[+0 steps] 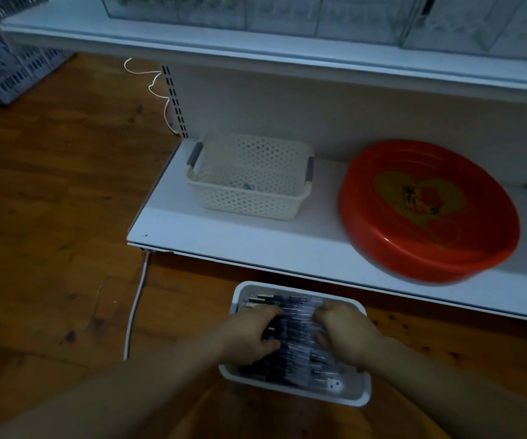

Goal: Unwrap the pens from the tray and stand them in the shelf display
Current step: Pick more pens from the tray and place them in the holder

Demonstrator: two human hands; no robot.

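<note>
A white rectangular tray (347, 397) sits on the wooden floor (50, 217) at about 6 o'clock in the head view, just in front of the lowest white shelf (256, 242). It is packed with dark pens (297, 337) lying side by side, their barrels glinting as if sleeved in clear wrap. Both hands are down in the pile: the left hand (249, 331) at the 9 o'clock side of the tray with fingers curled into the pens, the right hand (347, 331) at the 3 o'clock side, fingers bent the same way, so the 2 hands seem to be gathering a bunch between them; motion blur hides whether either has a firm hold on any 1 pen. The pens look light, stiff and slick in their film, so I judge a bundle would slide apart if squeezed loosely; taking a few at mid-barrel and pinching the wrap at 1 end should serve better. On the shelf, a cream perforated basket (249, 182) stands at 12 o'clock and a red round tray with a heart print (426, 213) at 2 o'clock. Clear display compartments (287, 14) line the upper shelf at the top edge, well apart from the tray. A grey crate (6, 64) sits at 10 o'clock.
</note>
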